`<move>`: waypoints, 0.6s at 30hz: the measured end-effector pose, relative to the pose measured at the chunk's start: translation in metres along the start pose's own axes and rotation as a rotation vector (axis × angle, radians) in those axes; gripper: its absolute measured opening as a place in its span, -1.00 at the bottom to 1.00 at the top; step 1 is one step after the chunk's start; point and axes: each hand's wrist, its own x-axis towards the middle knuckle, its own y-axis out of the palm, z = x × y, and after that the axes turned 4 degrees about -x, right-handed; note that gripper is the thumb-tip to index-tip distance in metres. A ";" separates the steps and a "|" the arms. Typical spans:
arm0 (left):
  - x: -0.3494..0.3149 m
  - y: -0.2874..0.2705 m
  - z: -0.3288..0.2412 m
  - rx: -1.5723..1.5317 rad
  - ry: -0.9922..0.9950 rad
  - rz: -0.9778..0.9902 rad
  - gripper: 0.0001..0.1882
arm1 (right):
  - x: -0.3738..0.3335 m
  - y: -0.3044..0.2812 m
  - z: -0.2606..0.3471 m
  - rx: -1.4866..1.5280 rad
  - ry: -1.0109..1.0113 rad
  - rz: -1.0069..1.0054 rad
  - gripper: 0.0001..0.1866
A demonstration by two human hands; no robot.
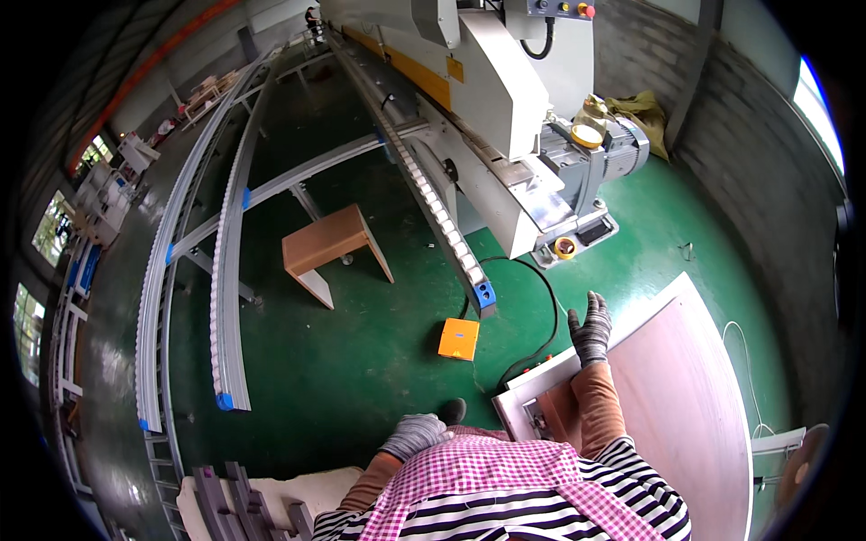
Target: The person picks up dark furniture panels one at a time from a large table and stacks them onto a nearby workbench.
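While the right hand (592, 332) spreads empty, whether the left hand (415, 436) grips is unclear.
Orange box (458, 348): illegible label (460, 334).

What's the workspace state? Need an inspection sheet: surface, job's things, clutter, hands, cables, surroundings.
Surface: broad pinkish tabletop with white edging.
Job's things: nothing seen held.
Clutter: orange square box and brown inverted-U wooden stool on green floor.
Hands: right hand, grey-striped glove, open near tabletop edge, contact unclear; left hand, similarly gloved, by pink-checked cloth apron, grip unclear.
Cables: curved black cable; thin white cable right of tabletop.
Surroundings: large white machine, grey cylindrical motor, long roller rail, grey block wall.
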 end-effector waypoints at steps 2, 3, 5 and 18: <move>0.009 0.003 0.002 -0.015 -0.032 0.101 -0.53 | 0.002 0.004 -0.001 0.049 -0.032 -0.012 -0.30; 0.008 -0.003 -0.003 -0.042 -0.091 0.138 -0.55 | 0.001 0.007 -0.001 0.067 -0.031 -0.037 -0.32; 0.020 0.011 0.012 -0.016 -0.033 0.107 -0.55 | 0.003 0.009 0.001 0.091 -0.067 -0.084 -0.38; 0.044 -0.007 0.042 -0.341 0.342 -0.227 -0.67 | -0.023 -0.002 0.002 0.197 -0.047 -0.119 -0.82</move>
